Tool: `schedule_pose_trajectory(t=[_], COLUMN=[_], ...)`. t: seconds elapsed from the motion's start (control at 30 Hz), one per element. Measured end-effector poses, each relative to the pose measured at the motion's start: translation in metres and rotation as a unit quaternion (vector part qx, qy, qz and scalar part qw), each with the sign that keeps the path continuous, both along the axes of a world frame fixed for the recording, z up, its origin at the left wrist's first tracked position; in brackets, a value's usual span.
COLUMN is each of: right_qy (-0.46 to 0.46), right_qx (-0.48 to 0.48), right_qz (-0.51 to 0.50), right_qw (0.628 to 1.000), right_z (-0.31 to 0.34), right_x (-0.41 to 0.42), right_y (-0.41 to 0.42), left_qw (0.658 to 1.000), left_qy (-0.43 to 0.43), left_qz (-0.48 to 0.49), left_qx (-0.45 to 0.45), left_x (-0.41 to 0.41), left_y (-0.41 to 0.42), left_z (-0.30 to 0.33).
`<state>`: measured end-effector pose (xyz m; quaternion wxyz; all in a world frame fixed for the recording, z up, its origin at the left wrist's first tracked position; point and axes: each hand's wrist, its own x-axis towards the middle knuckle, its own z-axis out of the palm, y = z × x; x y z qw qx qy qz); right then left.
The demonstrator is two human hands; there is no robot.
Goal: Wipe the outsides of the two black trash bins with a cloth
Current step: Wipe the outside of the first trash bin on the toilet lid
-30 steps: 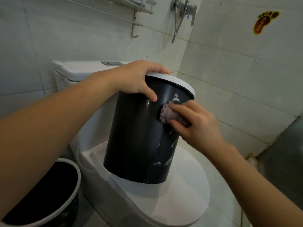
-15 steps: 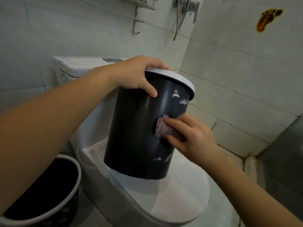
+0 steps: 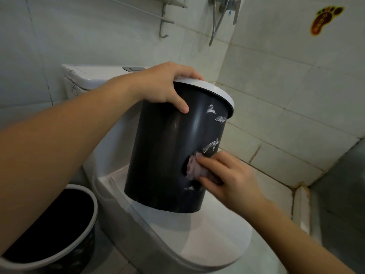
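A black trash bin [image 3: 164, 155] with a white rim stands tilted on the closed toilet lid [image 3: 207, 238]. My left hand [image 3: 166, 86] grips its rim at the top, thumb down on the outer wall. My right hand [image 3: 231, 178] holds a small pinkish cloth [image 3: 192, 168] pressed against the bin's lower right side, just below some white marks on the wall. A second black bin [image 3: 49, 234] with a white rim stands on the floor at the lower left, partly hidden by my left forearm.
The white toilet tank [image 3: 94, 76] is behind the bin against the tiled wall. A metal rack [image 3: 166, 18] and shower hose [image 3: 219, 20] hang above. A tiled corner and low curb [image 3: 300, 196] lie to the right.
My right hand has slid the cloth down the bin's side from near the rim to the lower part. My left hand keeps its grip on the rim.
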<state>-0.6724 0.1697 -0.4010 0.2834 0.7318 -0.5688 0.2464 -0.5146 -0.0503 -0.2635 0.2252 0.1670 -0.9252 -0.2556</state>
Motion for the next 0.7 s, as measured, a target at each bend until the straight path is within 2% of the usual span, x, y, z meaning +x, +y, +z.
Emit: schedule_pose_trajectory(t=[0.23, 0.43, 0.7], right_qy=[0.078, -0.025, -0.048], right_qx=[0.071, 0.011, 0.009], right_qz=[0.068, 0.017, 0.039], right_qw=[0.992, 0.999, 0.998], right_z=[-0.030, -0.030, -0.029], right_x=[0.012, 0.004, 0.005], right_y=[0.021, 0.013, 0.014], left_qw=[1.000, 0.999, 0.995], left_qy=[-0.005, 0.003, 0.027], left_qz=[0.001, 0.017, 0.017], left_qx=[0.022, 0.035, 0.094], left_x=[0.000, -0.002, -0.003], left_y=[0.000, -0.002, -0.008], left_z=[0.001, 0.002, 0.000])
